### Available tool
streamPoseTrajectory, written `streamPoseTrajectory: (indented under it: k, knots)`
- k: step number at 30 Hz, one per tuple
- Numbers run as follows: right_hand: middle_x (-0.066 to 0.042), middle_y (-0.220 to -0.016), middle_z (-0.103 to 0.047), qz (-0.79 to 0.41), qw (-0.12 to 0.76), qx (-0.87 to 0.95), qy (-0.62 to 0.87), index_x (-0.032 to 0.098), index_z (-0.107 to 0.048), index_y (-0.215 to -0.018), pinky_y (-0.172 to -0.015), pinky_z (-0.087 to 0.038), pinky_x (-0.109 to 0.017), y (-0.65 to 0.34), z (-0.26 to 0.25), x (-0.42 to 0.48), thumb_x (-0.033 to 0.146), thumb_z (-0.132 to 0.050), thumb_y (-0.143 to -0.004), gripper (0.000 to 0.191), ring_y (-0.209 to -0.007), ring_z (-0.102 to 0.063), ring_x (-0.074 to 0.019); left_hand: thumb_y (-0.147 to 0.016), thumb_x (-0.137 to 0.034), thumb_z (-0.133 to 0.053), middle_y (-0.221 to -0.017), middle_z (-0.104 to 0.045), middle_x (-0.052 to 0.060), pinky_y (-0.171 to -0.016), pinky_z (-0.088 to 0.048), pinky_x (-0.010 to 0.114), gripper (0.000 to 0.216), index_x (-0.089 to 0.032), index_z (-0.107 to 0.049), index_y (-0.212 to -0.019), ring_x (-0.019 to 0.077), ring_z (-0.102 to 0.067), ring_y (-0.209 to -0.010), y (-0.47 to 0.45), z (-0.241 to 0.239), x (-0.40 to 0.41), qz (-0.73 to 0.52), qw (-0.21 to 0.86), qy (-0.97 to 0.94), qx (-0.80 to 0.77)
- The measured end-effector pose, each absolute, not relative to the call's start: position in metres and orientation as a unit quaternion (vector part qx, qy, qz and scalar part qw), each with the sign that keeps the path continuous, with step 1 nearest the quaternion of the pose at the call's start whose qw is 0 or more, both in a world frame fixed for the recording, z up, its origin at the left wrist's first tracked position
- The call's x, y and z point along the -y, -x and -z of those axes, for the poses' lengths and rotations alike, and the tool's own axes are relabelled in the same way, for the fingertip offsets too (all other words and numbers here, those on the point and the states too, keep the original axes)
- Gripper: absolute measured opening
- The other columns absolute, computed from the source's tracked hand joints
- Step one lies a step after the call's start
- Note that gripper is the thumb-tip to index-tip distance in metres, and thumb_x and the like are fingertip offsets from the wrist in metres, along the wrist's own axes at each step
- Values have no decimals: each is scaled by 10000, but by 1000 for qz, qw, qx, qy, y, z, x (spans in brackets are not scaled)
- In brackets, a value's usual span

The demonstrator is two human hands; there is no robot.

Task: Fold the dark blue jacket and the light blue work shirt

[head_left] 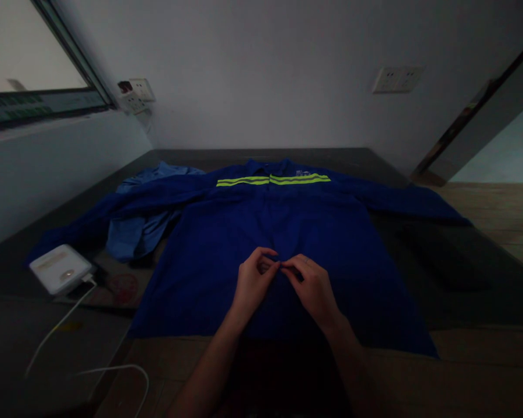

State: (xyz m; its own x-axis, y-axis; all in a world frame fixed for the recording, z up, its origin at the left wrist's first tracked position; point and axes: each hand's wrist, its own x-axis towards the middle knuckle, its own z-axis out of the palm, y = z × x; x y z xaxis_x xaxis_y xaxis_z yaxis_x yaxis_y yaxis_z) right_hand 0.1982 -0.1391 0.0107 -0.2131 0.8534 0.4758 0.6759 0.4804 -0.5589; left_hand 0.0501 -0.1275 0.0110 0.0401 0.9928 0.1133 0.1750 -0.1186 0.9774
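Observation:
A dark blue work jacket (226, 232) with yellow-green reflective stripes across its chest lies spread face up, collar away from me and sleeves out to both sides. Over its front, near the middle line, my left hand (257, 276) is closed in a pinch. My right hand (311, 284) pinches right beside it, and the fingertips of both hands meet. The pinched spot lies on the jacket's front opening, so cloth appears to be between the fingers. Whether a button is there is too small and dark to tell.
A lighter blue garment (135, 235) lies crumpled under the jacket's sleeve at left. In front of it is a white box (61, 268) with a white cable (56, 328). The dark table (344, 155) meets a wall with sockets (397, 79). A dark flat object (444, 255) lies at right.

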Motion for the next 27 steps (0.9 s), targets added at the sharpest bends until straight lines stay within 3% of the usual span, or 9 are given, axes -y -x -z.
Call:
streamPoseTrajectory:
  k: [8,27]
  knots:
    - [-29,-805,-659,-131,407,750,505,206,-602,-813,-713,-454,-299,-196,-9,139,142,-564,-870,95,-777,-623,-190,-794,-211,-623,-728,-659,-4,-647,-471,223,165,-174,-584,-950,129,-635,-681,-50,-11,129,-485,437,-572,-497]
    - [-13,-724,-636,-313,464,624,545,202,-576,-712,-660,-439,-285,-195,-16,128,273,-576,-835,142,-694,-599,-171,-807,-164,-589,-736,-635,-38,-642,-449,226,238,-219,-546,-1034,123,-625,-689,-52,-15,136,-410,358,-642,-541]
